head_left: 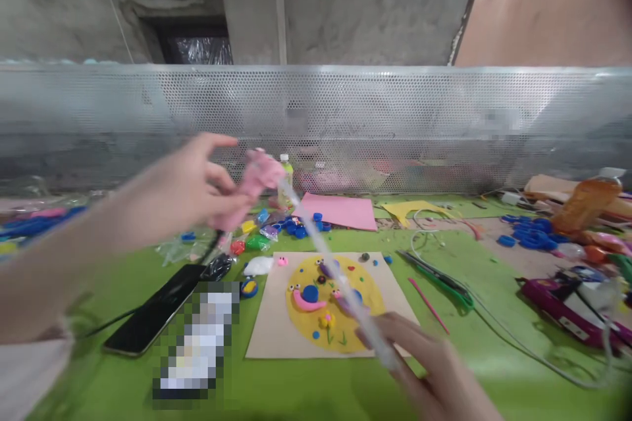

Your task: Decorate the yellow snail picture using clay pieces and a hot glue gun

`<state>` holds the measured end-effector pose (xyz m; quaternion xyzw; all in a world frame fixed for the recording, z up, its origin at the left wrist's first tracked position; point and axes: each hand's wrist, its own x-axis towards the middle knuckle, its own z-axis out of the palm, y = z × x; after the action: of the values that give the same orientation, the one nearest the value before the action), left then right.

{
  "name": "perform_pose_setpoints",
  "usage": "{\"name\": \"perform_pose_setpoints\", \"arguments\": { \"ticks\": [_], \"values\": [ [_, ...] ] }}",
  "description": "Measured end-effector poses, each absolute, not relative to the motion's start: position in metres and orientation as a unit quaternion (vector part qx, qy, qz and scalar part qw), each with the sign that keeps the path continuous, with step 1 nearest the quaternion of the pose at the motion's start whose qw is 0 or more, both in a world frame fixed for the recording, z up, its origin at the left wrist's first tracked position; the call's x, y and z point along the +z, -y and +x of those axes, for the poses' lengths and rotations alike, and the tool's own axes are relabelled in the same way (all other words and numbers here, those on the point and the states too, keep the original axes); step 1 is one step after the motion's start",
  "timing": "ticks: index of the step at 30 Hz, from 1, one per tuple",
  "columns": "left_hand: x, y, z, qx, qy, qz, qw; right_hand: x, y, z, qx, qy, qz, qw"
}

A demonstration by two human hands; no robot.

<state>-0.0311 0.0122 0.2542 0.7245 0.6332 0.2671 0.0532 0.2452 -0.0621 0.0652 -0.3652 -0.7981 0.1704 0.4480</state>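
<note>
My left hand (197, 187) is raised above the green table (316, 388) and pinches a lump of pink clay (261, 174). A long clear strip (336, 279), like a plastic wrapper, runs from the clay down to my right hand (424, 368), which grips its lower end near the table's front edge. Both hands are blurred by motion. Under the strip lies a beige card (269, 329) with a yellow clay disc (365, 293) bearing a pink snail (306, 302), blue dots and small flowers.
A black phone (153, 312) with a cable lies left of the card. Pink paper (340, 210), blue clay bits (296, 227), green scissors (439, 279), an orange bottle (587, 200) and clutter fill the back and right. A perforated metal screen (316, 125) stands behind.
</note>
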Motion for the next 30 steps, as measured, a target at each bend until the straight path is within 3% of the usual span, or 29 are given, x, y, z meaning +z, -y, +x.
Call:
{"name": "perform_pose_setpoints", "arguments": {
  "ticks": [4, 8, 17, 26, 30],
  "values": [
    [0.208, -0.008, 0.039, 0.25, -0.524, 0.805, 0.125, 0.062, 0.038, 0.208, 0.443, 0.619, -0.35, 0.547],
    [0.182, -0.017, 0.075, 0.259, -0.437, 0.853, 0.115, 0.069, 0.017, 0.194, 0.559, 0.453, -0.288, 0.632],
    [0.185, -0.011, 0.099, 0.248, -0.364, 0.886, 0.146, 0.103, 0.008, 0.196, 0.543, 0.417, -0.141, 0.715],
    [0.221, -0.006, 0.077, 0.157, -0.351, 0.89, 0.243, 0.12, 0.021, 0.232, 0.51, 0.409, -0.206, 0.728],
    [0.223, -0.032, 0.001, 0.141, -0.457, 0.868, 0.134, 0.127, 0.032, 0.25, 0.489, 0.353, -0.259, 0.754]
  ]
}}
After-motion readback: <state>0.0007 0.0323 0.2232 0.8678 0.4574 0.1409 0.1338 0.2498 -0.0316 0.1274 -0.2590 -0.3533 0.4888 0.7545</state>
